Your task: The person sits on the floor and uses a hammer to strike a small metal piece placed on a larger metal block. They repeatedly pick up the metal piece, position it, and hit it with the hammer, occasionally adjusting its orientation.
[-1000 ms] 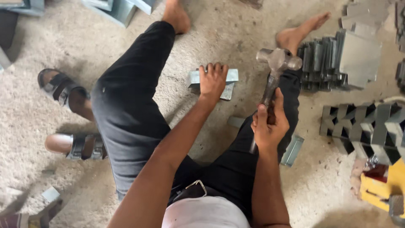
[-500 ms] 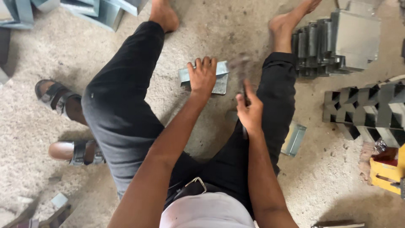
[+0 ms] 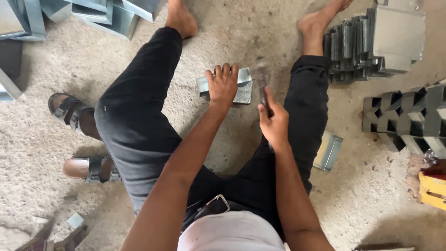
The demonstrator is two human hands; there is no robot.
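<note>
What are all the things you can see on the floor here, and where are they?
Folded metal piece: one, grey, on the floor between the legs, under the left hand.
Hammer: one, dark, blurred, beside the metal piece, in the right hand.
Stacked metal pieces: one pile, grey, top right.
Notched metal stack: one row, grey, right edge.
Small metal piece: one, grey, by the right leg.
Metal boxes: several, grey, top left.
Sandals: two, dark-strapped, left.
Yellow object: one, lower right.
Left hand: pressing the piece.
Right hand: gripping the hammer.

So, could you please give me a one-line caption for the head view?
Seated on the floor, left hand pressing a metal piece while right hand swings a hammer.
</note>
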